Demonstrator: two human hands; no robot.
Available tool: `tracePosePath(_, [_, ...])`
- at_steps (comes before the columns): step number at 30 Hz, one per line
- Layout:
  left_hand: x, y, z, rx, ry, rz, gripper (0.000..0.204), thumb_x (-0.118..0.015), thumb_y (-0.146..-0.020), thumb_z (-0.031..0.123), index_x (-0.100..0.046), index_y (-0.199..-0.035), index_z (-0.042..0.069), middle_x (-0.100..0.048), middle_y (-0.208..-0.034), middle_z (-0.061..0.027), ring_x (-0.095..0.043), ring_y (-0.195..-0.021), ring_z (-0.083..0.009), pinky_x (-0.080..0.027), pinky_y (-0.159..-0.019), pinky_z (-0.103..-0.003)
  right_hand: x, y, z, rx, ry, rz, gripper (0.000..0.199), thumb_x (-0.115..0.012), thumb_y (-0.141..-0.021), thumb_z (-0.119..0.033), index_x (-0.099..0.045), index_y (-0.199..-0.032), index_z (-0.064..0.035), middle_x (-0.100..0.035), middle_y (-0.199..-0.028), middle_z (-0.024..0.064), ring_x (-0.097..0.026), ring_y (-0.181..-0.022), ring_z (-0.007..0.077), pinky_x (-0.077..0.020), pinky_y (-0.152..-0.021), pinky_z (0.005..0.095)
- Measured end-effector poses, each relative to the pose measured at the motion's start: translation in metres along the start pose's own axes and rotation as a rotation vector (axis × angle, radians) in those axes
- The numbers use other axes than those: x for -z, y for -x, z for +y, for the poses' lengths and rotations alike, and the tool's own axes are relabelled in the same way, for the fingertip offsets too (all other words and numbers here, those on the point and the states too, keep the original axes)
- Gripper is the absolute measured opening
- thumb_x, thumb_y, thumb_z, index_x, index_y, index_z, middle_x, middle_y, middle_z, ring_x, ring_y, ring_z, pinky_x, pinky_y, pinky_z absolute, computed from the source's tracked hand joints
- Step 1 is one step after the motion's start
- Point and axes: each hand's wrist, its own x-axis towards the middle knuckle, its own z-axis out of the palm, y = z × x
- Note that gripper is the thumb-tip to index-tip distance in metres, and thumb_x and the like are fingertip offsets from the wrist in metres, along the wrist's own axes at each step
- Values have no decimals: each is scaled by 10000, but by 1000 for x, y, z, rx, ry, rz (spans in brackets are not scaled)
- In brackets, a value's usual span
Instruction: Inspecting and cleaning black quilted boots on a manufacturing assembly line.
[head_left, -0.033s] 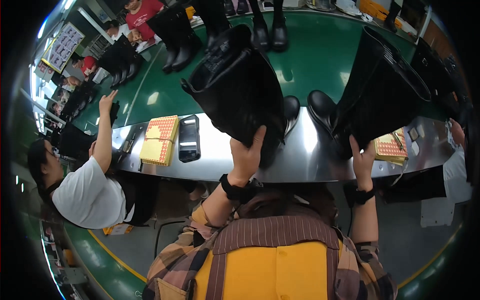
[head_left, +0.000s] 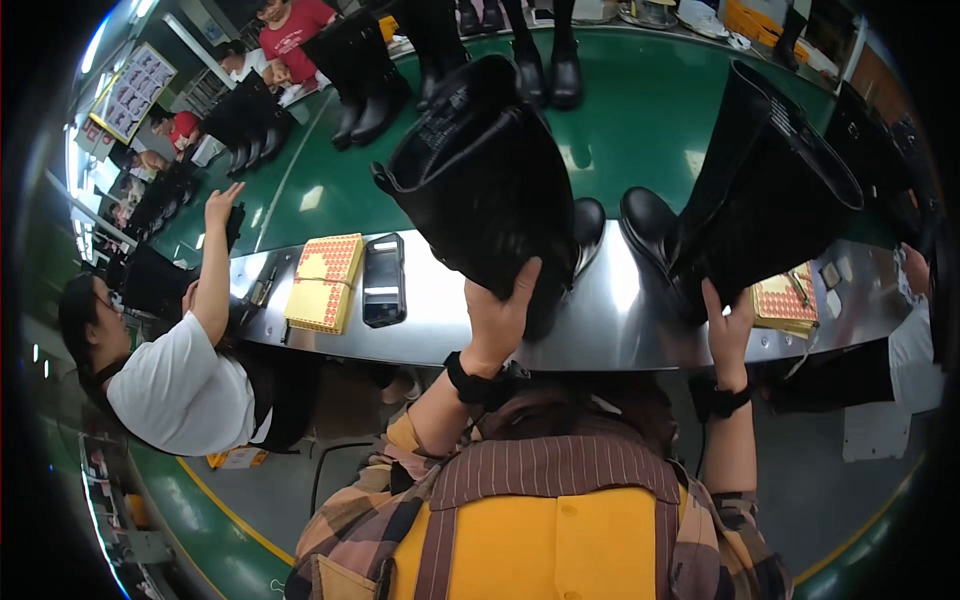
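Two tall black boots stand side by side before me on the metal edge, their toes pointing away and their wide shaft tops tilted open. Round the low heel side of the left boot (head_left: 490, 190) wraps my left hand (head_left: 498, 315), its thumb pressed on the black leather. My right hand (head_left: 731, 325) grips the right boot (head_left: 745, 190) in the same low place, thumb upright against it. The fingers of both hands are partly hidden behind the boots. Each of my wrists wears a black band.
A banded stack of yellow cards with red dots (head_left: 323, 285) and a black tray (head_left: 384, 280) lie on the metal strip (head_left: 430, 325). Another card stack (head_left: 787, 300) is by the right boot. More boots (head_left: 365, 95) stand on the green belt (head_left: 640, 110). A co-worker (head_left: 180, 390) sits at left.
The view has shifted very slightly. Both hands keep their hold on the boots, with no other clear movement.
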Motion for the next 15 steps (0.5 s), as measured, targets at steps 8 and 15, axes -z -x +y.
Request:
tracePosePath(8, [40, -80, 101, -731, 231, 321, 847, -734, -747, 368, -328, -1368, -40, -417, -1361, -200, -421, -1248, -332, -243, -1088, -497, -17, 20, -53, 465, -6, -41, 357, -721, -772, -136, -526, -1052, -29, -536, -990, 115, -507, -879, 259, -417, -786, 353])
tracePosePath(15, [71, -98, 176, -543, -567, -670, 413, -843, -528, 287, -728, -866, 81, -430, -714, -32, -474, -797, -233, -279, -1060, -513, -95, -60, -125, 114, -596, -440, 598, -607, -854, -168, -377, -1398, -72, -520, -1259, 118, -489, -1185, 217, -396, -977, 387])
